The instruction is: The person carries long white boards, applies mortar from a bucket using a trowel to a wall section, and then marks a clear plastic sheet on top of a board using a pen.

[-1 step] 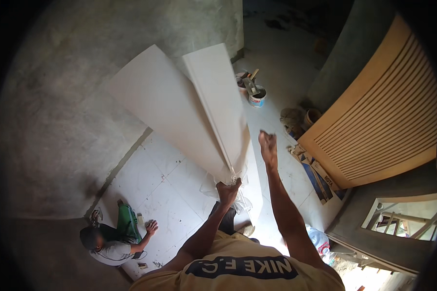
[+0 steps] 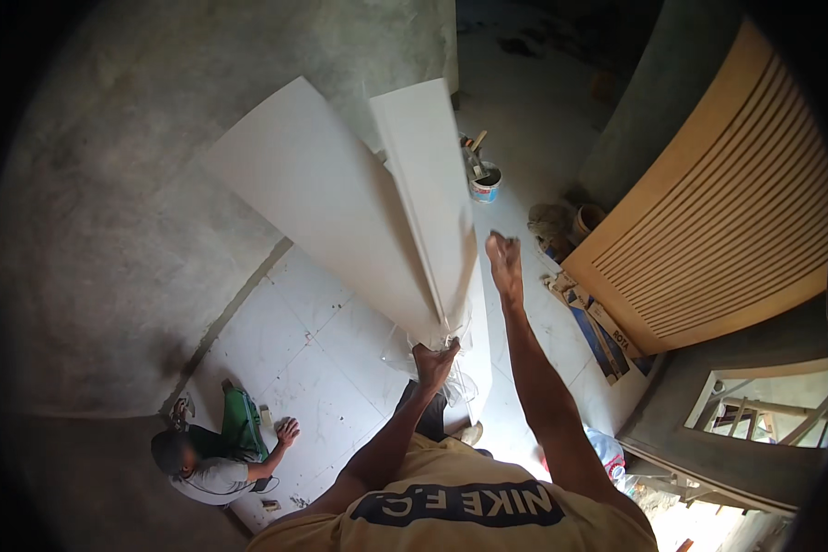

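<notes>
My left hand [image 2: 435, 364] is closed on crumpled clear plastic wrap [image 2: 451, 333] at the near end of the white panels. Away from me stretch a wide white panel [image 2: 327, 193] and a narrower one [image 2: 420, 156] with a raised lengthwise edge; they fan apart at the far end. To the right of the narrow panel, my right hand [image 2: 505, 270] is raised with curled fingers. It is a little blurred, and whatever it may hold does not show. More loose plastic hangs below my left hand.
At lower left, a person [image 2: 216, 474] crouches beside the wall [image 2: 110, 230], one hand on the tiled floor [image 2: 331, 386]. A slatted wooden door [image 2: 708, 212] leans at right, near flattened cardboard [image 2: 607, 336]. A bucket [image 2: 486, 189] with tools stands beyond the panels.
The narrow panel's far end has swung to the right, widening the gap from the wide panel. My right hand has risen slightly; my left keeps its grip.
</notes>
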The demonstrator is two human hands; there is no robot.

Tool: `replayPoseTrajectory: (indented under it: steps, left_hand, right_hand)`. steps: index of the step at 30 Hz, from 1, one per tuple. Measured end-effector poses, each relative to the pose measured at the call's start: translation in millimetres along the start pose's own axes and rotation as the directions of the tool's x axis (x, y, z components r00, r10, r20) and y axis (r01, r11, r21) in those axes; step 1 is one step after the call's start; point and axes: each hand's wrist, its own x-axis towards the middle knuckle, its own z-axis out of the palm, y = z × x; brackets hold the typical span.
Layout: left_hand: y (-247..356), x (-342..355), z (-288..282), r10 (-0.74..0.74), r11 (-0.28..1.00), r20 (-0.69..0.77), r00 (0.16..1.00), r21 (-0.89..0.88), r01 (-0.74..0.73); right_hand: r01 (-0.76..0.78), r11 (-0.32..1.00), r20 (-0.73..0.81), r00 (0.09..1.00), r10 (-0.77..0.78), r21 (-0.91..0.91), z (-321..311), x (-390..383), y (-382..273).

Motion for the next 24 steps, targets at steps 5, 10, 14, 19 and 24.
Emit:
replayPoseTrajectory:
  steps: [5, 10, 14, 19, 24]
  left_hand:
    - [13, -35, 6, 0.139, 0.988, 0.147, 0.979, -0.085, -0.128]
    - [12, -53, 17, 0.25, 0.939, 0.319, 0.914, 0.148, -0.309]
    - [24, -66, 36, 0.321, 0.905, 0.339, 0.884, 0.164, -0.392]
    - [24, -91, 67, 0.362, 0.904, 0.326, 0.874, 0.107, -0.414]
    - [3, -114, 101, 0.462, 0.834, 0.309, 0.831, 0.167, -0.526]
  right_hand:
    - [0.09, 0.99, -0.108, 0.991, -0.078, 0.111, -8, 0, -91]
    - [0.168, 0.966, -0.129, 0.981, -0.144, 0.196, -45, -43, -137]
    - [0.21, 0.976, -0.039, 0.977, -0.208, 0.059, -61, -80, -168]
    - [0.4, 0.902, -0.032, 0.916, -0.401, 0.16, -70, -163, -184]
    - [0.631, 0.775, -0.023, 0.775, -0.632, -0.015, -84, -232, -185]
